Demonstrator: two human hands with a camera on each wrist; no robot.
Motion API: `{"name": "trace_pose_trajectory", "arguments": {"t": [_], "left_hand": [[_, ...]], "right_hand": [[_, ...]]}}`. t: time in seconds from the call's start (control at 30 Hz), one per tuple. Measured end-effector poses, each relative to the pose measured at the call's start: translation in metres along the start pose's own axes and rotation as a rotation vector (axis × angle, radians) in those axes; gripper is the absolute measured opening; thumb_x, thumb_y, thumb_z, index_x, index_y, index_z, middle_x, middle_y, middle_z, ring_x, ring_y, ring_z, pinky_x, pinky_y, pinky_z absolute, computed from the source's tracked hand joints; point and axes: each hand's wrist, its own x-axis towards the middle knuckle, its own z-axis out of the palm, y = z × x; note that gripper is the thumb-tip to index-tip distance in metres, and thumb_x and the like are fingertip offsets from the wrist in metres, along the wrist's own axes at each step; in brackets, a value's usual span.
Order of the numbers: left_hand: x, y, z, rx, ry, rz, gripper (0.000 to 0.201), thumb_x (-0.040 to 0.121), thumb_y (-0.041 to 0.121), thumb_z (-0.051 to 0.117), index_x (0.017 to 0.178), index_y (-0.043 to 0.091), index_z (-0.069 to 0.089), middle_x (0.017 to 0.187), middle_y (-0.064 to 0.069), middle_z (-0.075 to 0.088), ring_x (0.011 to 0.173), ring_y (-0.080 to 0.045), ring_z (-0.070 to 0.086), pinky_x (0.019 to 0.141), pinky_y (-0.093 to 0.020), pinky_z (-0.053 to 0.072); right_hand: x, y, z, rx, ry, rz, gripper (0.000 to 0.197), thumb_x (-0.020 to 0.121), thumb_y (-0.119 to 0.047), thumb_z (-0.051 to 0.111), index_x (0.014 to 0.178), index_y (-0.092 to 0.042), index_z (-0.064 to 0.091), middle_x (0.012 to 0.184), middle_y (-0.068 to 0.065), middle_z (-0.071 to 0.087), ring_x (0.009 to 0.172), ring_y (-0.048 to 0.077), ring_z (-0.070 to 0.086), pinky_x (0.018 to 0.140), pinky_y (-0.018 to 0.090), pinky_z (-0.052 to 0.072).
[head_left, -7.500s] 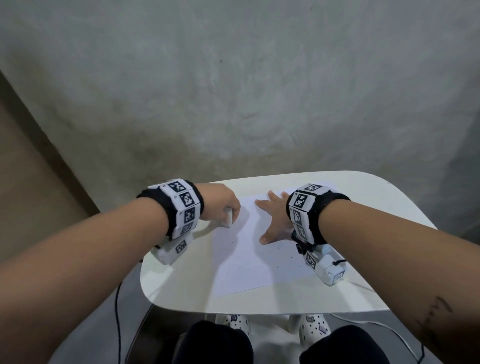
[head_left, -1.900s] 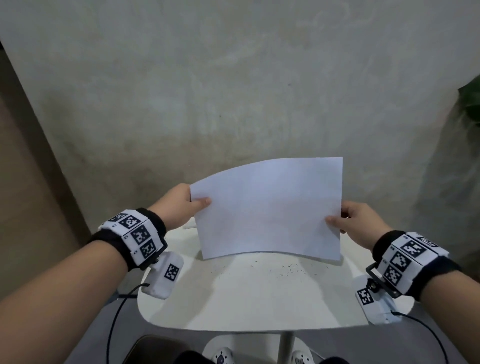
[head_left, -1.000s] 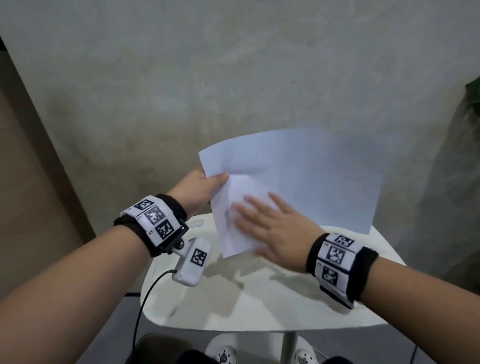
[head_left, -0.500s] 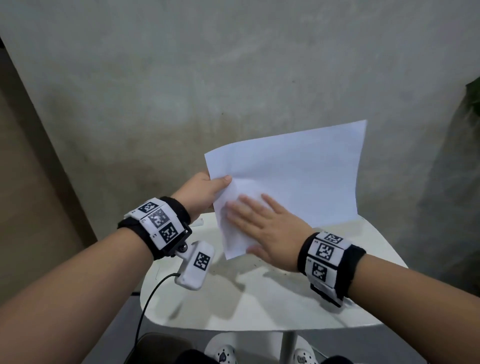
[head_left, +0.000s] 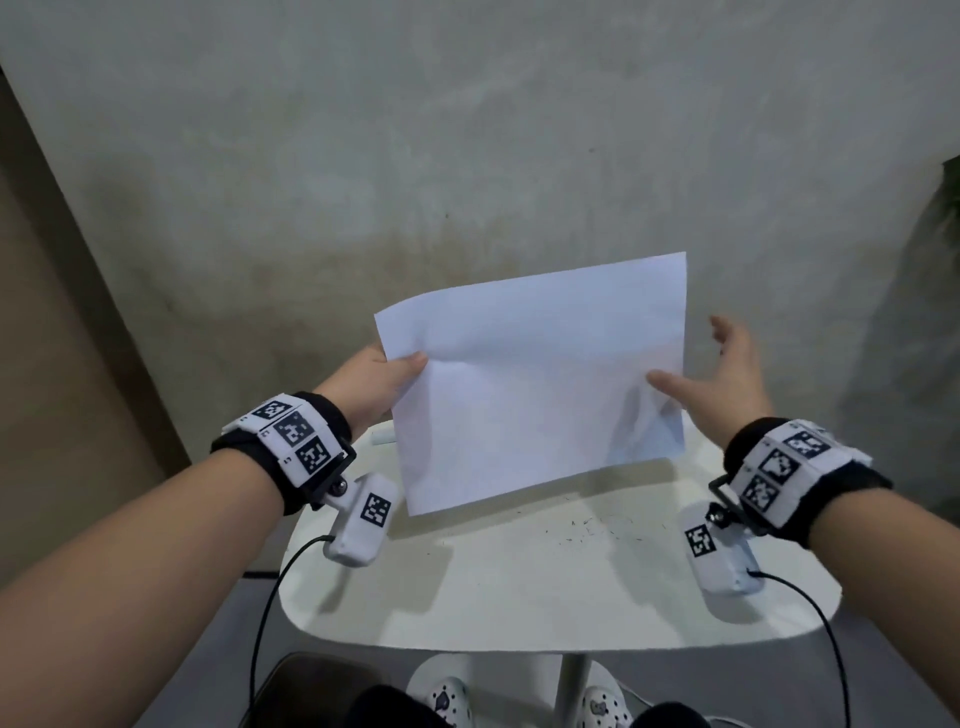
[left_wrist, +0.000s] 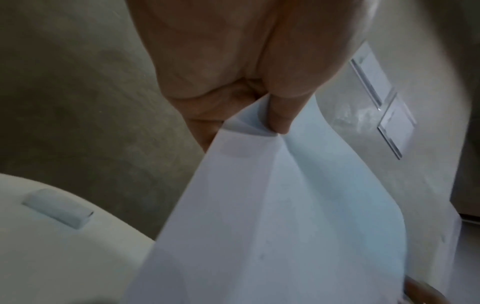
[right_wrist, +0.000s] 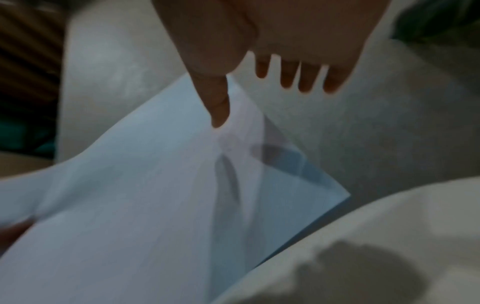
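Observation:
A blank white sheet of paper (head_left: 535, 379) hangs tilted in the air above a small white table (head_left: 519, 587). My left hand (head_left: 382, 384) pinches its left edge between thumb and fingers; the left wrist view shows the pinch on the paper (left_wrist: 272, 216) by that hand (left_wrist: 259, 121). My right hand (head_left: 722, 384) is at the sheet's right edge with fingers spread and straight. Its thumb lies against the paper's near face. In the right wrist view the hand (right_wrist: 259, 88) has its thumb on the paper (right_wrist: 155, 205) and its fingers apart behind the edge.
A small pale block like an eraser (head_left: 383, 438) lies on the table's far left, also seen as an eraser (left_wrist: 58, 207). Dark crumbs (head_left: 587, 525) are scattered on the tabletop. A grey wall (head_left: 467, 156) stands close behind. My shoes (head_left: 441, 696) show below the table.
My right hand left the paper's lower left face and swung out to its right edge, fingers spread. The sheet dropped a little and flattened out. The left hand kept its pinch.

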Motion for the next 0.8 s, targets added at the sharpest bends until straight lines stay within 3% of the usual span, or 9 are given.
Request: {"name": "trace_pose_trajectory", "arguments": {"t": [0.07, 0.13, 0.2, 0.33, 0.43, 0.5, 0.57, 0.63, 0.8], "left_hand": [[0.0, -0.004, -0.001, 0.003, -0.006, -0.037, 0.013, 0.098, 0.019, 0.055, 0.108, 0.018, 0.064, 0.109, -0.004, 0.07, 0.098, -0.024, 0.067, 0.084, -0.037, 0.054], [0.001, -0.008, 0.001, 0.009, -0.016, -0.068, 0.013, 0.098, 0.019, 0.055, 0.106, 0.016, 0.065, 0.115, -0.011, 0.068, 0.104, -0.03, 0.064, 0.094, -0.045, 0.05], [0.005, -0.012, 0.001, 0.027, -0.018, -0.08, 0.018, 0.101, 0.017, 0.049, 0.11, 0.012, 0.064, 0.117, -0.014, 0.067, 0.105, -0.031, 0.064, 0.096, -0.047, 0.049], [0.012, -0.021, -0.002, 0.191, -0.04, -0.065, 0.022, 0.101, 0.012, 0.048, 0.115, 0.001, 0.061, 0.103, -0.012, 0.068, 0.087, -0.026, 0.063, 0.073, -0.035, 0.054], [0.013, -0.034, -0.008, 0.394, -0.104, -0.071, 0.016, 0.101, 0.01, 0.046, 0.107, 0.01, 0.061, 0.092, -0.002, 0.067, 0.082, -0.016, 0.061, 0.068, -0.026, 0.047], [0.011, -0.046, -0.016, 0.675, -0.162, -0.065, 0.013, 0.1, 0.016, 0.05, 0.105, 0.019, 0.062, 0.102, 0.001, 0.067, 0.092, -0.015, 0.06, 0.074, -0.025, 0.045], [0.006, -0.057, -0.023, 1.016, -0.257, -0.06, 0.021, 0.1, 0.026, 0.051, 0.118, 0.02, 0.06, 0.124, -0.001, 0.061, 0.108, -0.016, 0.057, 0.089, -0.026, 0.043], [-0.003, -0.067, -0.026, 1.232, -0.344, -0.112, 0.037, 0.1, 0.035, 0.048, 0.131, 0.016, 0.052, 0.14, -0.002, 0.049, 0.123, -0.021, 0.049, 0.101, -0.028, 0.038], [-0.028, -0.092, -0.022, 1.492, -0.487, -0.46, 0.096, 0.088, 0.076, 0.027, 0.152, 0.007, 0.009, 0.16, -0.016, 0.011, 0.143, -0.029, 0.025, 0.113, -0.04, 0.027]], "right_hand": [[0.009, 0.01, -0.003, 0.249, -0.265, 0.193, 0.079, 0.072, -0.024, 0.081, 0.138, -0.01, 0.04, 0.126, 0.007, 0.06, 0.109, 0.021, 0.06, 0.094, 0.039, 0.05], [0.009, 0.015, -0.002, 0.392, -0.456, 0.318, 0.037, 0.085, -0.008, 0.067, 0.119, 0.002, 0.056, 0.098, 0.008, 0.072, 0.083, 0.018, 0.069, 0.078, 0.029, 0.056], [0.008, 0.021, 0.003, 0.363, -0.529, 0.357, 0.02, 0.089, -0.003, 0.061, 0.108, 0.002, 0.064, 0.104, 0.016, 0.071, 0.091, 0.027, 0.068, 0.092, 0.036, 0.052], [0.021, 0.032, 0.006, 0.279, -0.43, 0.381, 0.027, 0.088, -0.017, 0.066, 0.111, -0.002, 0.065, 0.111, 0.017, 0.069, 0.103, 0.035, 0.065, 0.102, 0.051, 0.044], [0.035, 0.039, -0.002, 0.038, -0.284, 0.407, 0.047, 0.084, -0.037, 0.068, 0.111, 0.001, 0.06, 0.099, 0.017, 0.068, 0.086, 0.031, 0.065, 0.083, 0.042, 0.053], [0.036, 0.037, -0.009, -0.078, -0.236, 0.454, 0.044, 0.093, -0.034, 0.057, 0.115, 0.004, 0.057, 0.091, 0.017, 0.063, 0.078, 0.03, 0.06, 0.072, 0.039, 0.052], [0.037, 0.038, -0.013, -0.225, -0.22, 0.493, 0.044, 0.101, -0.024, 0.044, 0.137, 0.0, 0.044, 0.127, 0.017, 0.057, 0.112, 0.03, 0.058, 0.098, 0.036, 0.046], [0.034, 0.036, -0.019, -0.479, -0.225, 0.42, 0.044, 0.103, -0.016, 0.034, 0.146, -0.011, 0.033, 0.149, 0.009, 0.04, 0.132, 0.025, 0.044, 0.104, 0.026, 0.037], [0.031, 0.044, -0.021, -0.908, -0.366, 0.198, 0.035, 0.099, -0.016, 0.038, 0.133, -0.015, 0.048, 0.137, 0.002, 0.053, 0.122, 0.021, 0.053, 0.094, 0.024, 0.044]]}}
